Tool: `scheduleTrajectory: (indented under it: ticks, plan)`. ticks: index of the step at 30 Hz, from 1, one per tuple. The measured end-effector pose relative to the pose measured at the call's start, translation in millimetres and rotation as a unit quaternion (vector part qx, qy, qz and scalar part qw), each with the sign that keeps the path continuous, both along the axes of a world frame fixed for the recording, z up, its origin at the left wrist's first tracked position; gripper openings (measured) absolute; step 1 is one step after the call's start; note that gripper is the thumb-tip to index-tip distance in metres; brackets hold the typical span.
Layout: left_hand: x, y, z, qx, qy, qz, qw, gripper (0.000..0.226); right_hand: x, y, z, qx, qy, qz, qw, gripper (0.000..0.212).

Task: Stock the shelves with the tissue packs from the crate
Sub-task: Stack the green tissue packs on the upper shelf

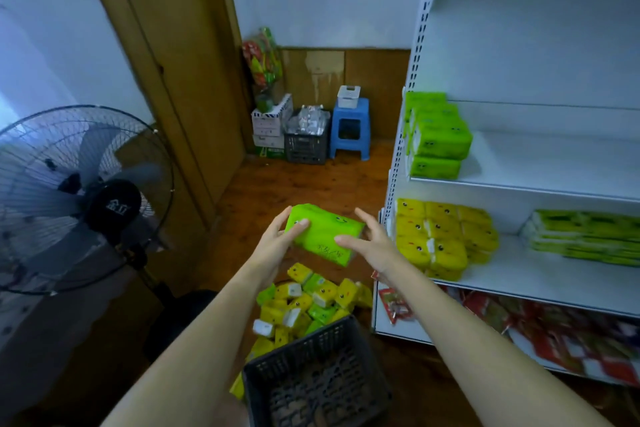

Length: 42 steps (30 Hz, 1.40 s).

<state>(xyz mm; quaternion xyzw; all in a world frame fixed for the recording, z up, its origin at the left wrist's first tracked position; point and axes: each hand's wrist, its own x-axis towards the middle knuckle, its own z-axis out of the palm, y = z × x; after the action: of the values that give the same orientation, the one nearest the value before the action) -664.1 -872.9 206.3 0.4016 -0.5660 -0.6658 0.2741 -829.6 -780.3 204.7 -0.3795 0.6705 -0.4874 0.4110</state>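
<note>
Fingers (284, 216) of left hand (277, 241) grip lime-green tissue pack (323, 236), cartoon face; right hand (369, 243) straight-fingered, thumb touching.

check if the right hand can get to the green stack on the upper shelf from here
Probably yes. The right hand lies open against the green pack that the left hand grips, and nothing stands between it and the green stack at the open front of the upper shelf.
</note>
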Motion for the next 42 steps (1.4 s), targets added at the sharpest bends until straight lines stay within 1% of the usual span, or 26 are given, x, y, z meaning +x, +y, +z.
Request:
scheduleTrajectory:
  ticks: [2, 3, 6, 8, 10, 12, 14, 17, 20, 22, 23, 26, 30, 32, 37, 39, 42]
  plan:
    - [-24, 9, 7, 0.003, 0.010, -0.007, 1.000, 0.038, -19, 6, 6, -0.009, -0.020, -0.028, 0.999, 0.080]
    - [-36, 13, 10, -0.001, 0.008, -0.008, 1.000, 0.031, -29, 10, 9, -0.015, -0.030, -0.042, 0.999, 0.079]
    - [-76, 24, 18, -0.005, -0.010, -0.005, 1.000, 0.032, -63, 22, 14, -0.036, -0.059, -0.070, 0.995, 0.075]
    - [-101, 29, 20, -0.007, -0.017, -0.002, 1.000, 0.029, -87, 28, 18, -0.032, -0.091, -0.089, 0.991, 0.071]
    - [-125, 34, 24, -0.024, -0.006, -0.007, 1.000, 0.029, -112, 33, 23, -0.032, -0.121, -0.103, 0.987, 0.065]
    - [-149, 39, 29, -0.041, 0.009, -0.014, 0.999, 0.035, -134, 39, 27, -0.024, -0.136, -0.108, 0.984, 0.056]
    - [-170, 42, 32, -0.040, 0.031, 0.000, 0.999, 0.051, -151, 45, 30, -0.016, -0.151, -0.108, 0.983, 0.051]
    - [-200, 46, 37, -0.027, 0.068, 0.023, 0.997, 0.075, -167, 53, 30, -0.011, -0.179, -0.098, 0.979, 0.055]
    - [-226, 48, 44, -0.020, 0.095, 0.029, 0.995, 0.091, -179, 59, 31, -0.030, -0.199, -0.100, 0.974, 0.055]
    - [-238, 49, 49, -0.022, 0.102, 0.025, 0.994, 0.098, -187, 62, 33, -0.033, -0.198, -0.097, 0.975, 0.055]
    - [-243, 50, 52, -0.026, 0.105, 0.018, 0.994, 0.096, -190, 63, 34, -0.035, -0.198, -0.099, 0.974, 0.055]
    - [-255, 49, 59, -0.052, 0.114, -0.012, 0.992, 0.075, -204, 63, 38, -0.050, -0.211, -0.123, 0.968, 0.055]
    - [-269, 43, 69, -0.132, 0.096, -0.076, 0.984, 0.044, -224, 58, 51, -0.091, -0.232, -0.176, 0.952, 0.059]
    - [-279, 38, 75, -0.162, 0.082, -0.102, 0.978, 0.037, -233, 56, 59, -0.115, -0.236, -0.200, 0.944, 0.055]
    - [-312, 26, 82, -0.206, 0.044, -0.171, 0.963, 0.050, -262, 55, 74, -0.152, -0.176, -0.223, 0.947, 0.024]
    - [-322, 28, 83, -0.201, 0.032, -0.194, 0.960, 0.053, -275, 57, 75, -0.155, -0.156, -0.241, 0.945, 0.020]
    - [-335, 28, 85, -0.211, 0.006, -0.201, 0.956, 0.052, -297, 59, 72, -0.156, -0.133, -0.273, 0.940, 0.024]
